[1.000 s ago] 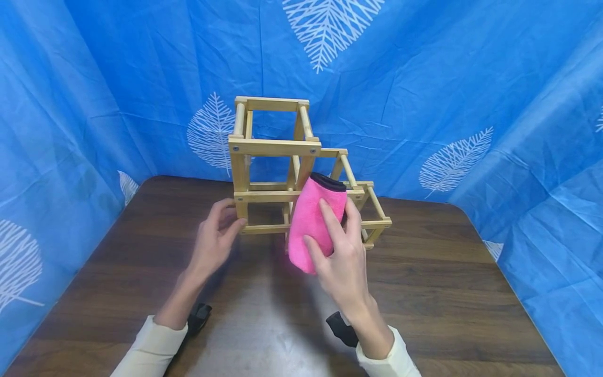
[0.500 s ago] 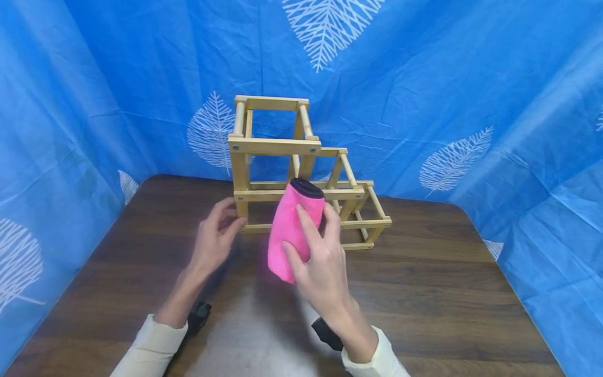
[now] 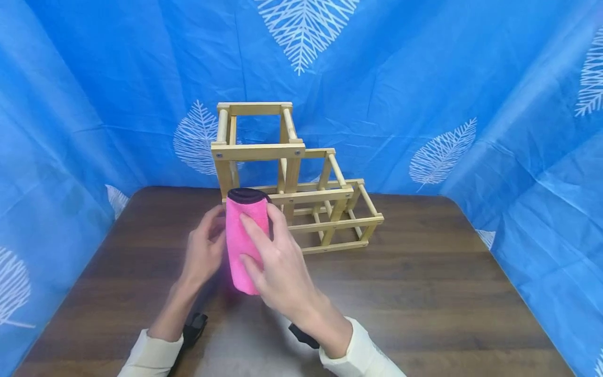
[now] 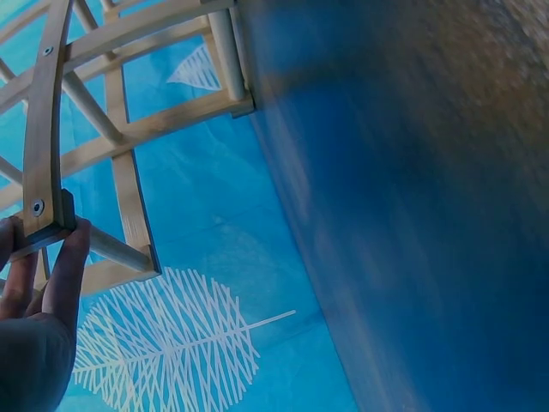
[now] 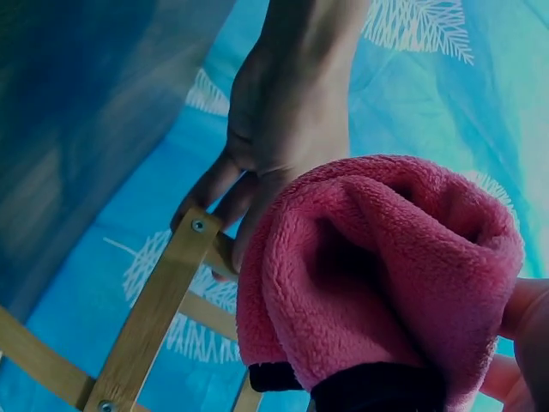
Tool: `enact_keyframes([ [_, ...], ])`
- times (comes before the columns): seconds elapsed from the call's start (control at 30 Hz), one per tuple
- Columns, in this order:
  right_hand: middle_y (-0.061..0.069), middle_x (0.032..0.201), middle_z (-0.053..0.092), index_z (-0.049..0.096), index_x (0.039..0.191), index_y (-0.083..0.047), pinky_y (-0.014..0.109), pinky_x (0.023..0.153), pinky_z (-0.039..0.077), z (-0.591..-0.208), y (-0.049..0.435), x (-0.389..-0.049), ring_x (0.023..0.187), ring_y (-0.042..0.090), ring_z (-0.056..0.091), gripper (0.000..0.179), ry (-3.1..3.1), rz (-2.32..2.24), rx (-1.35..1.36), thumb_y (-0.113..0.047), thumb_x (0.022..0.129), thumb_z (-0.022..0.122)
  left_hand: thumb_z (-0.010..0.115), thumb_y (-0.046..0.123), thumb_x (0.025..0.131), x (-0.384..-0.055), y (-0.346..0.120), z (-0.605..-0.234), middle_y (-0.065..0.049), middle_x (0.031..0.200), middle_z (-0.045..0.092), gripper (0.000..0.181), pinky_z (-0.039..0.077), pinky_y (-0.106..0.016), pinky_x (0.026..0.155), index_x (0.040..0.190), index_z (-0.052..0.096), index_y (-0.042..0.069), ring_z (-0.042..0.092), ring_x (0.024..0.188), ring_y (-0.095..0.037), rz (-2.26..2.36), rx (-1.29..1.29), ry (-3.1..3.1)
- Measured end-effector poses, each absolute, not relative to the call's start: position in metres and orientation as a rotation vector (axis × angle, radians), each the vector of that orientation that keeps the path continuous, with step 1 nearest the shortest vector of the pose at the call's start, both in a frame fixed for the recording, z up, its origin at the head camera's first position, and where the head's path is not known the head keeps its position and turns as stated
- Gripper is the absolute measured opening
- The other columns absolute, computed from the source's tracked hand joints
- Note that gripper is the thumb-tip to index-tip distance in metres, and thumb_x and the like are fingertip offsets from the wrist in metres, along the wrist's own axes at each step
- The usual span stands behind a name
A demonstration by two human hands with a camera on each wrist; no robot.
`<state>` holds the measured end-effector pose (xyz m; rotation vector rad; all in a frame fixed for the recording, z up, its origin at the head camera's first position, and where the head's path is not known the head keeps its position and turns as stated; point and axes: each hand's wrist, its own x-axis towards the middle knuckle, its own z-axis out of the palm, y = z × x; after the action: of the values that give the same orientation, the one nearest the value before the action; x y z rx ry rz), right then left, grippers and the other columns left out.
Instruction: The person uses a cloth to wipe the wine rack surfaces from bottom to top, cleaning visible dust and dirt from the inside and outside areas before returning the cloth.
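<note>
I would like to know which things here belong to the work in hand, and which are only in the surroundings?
Apparently part of the work:
Pink cloth with dark edging, held by the right hand
Wooden rack, gripped by the left hand

Only surroundings:
Brown table
Blue curtain with white leaf prints, behind the rack

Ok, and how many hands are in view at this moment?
2. The left hand pinches a corner of the stepped wooden rack; the right hand grips the folded pink plush cloth in front of it. In the head view, the cloth partly hides the left hand.
</note>
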<state>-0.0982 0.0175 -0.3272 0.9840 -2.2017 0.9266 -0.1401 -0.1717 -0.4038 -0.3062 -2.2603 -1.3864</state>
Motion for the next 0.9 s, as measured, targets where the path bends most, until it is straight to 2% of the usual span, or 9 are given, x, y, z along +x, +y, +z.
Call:
enact_keyframes([
  [0.13,0.022,0.140,0.040,0.059,0.133,-0.002,0.036,0.098,0.049,-0.327,0.014,-0.099,0.121,0.030,0.049,0.058,-2.202,0.862,1.030,-0.006,0.080,0.080,0.063,-0.010,0.090,-0.139,-0.174,-0.404,-0.024,0.122,0.063,0.050,0.052,-0.058,0.084,0.137,0.050,0.002,0.063,0.108,-0.044,-1.383,-0.298,-2.262],
  [0.3,0.021,0.139,0.041,0.058,0.133,-0.003,0.037,0.097,0.049,-0.330,0.020,-0.103,0.119,0.028,0.050,0.058,-2.226,0.828,0.990,-0.006,0.079,0.081,0.064,-0.006,0.092,-0.139,-0.173,-0.404,-0.019,0.128,0.061,0.051,0.052,-0.052,0.087,0.139,0.049,0.006,0.062,0.112,-0.039,-1.395,-0.292,-2.286],
  [0.47,0.021,0.138,0.043,0.057,0.133,-0.002,0.040,0.091,0.052,-0.331,0.030,-0.108,0.115,0.030,0.053,0.059,-2.216,0.845,0.950,-0.006,0.079,0.081,0.065,-0.003,0.093,-0.141,-0.172,-0.403,-0.019,0.120,0.065,0.048,0.053,-0.044,0.085,0.138,0.051,0.009,0.066,0.105,-0.035,-1.440,-0.310,-2.262],
  [0.67,0.022,0.136,0.044,0.058,0.133,-0.002,0.042,0.084,0.055,-0.332,0.049,-0.109,0.113,0.031,0.053,0.062,-2.223,0.880,0.883,-0.003,0.076,0.084,0.066,0.004,0.095,-0.141,-0.172,-0.404,-0.018,0.114,0.068,0.047,0.053,-0.046,0.086,0.139,0.052,0.011,0.067,0.103,-0.033,-1.449,-0.280,-2.276],
  [0.73,0.020,0.136,0.044,0.058,0.133,-0.002,0.042,0.082,0.056,-0.333,0.058,-0.109,0.111,0.030,0.054,0.063,-2.232,0.884,0.845,-0.002,0.075,0.084,0.066,0.002,0.094,-0.142,-0.172,-0.405,-0.019,0.111,0.069,0.046,0.054,-0.041,0.085,0.137,0.053,0.009,0.068,0.099,-0.032,-1.460,-0.290,-2.257],
  [0.9,0.021,0.137,0.043,0.058,0.134,-0.002,0.044,0.081,0.056,-0.337,0.079,-0.109,0.109,0.031,0.056,0.065,-2.259,0.882,0.760,-0.004,0.075,0.085,0.067,-0.004,0.091,-0.144,-0.172,-0.406,-0.021,0.102,0.071,0.045,0.053,-0.020,0.080,0.134,0.055,0.002,0.069,0.089,-0.031,-1.462,-0.335,-2.200],
])
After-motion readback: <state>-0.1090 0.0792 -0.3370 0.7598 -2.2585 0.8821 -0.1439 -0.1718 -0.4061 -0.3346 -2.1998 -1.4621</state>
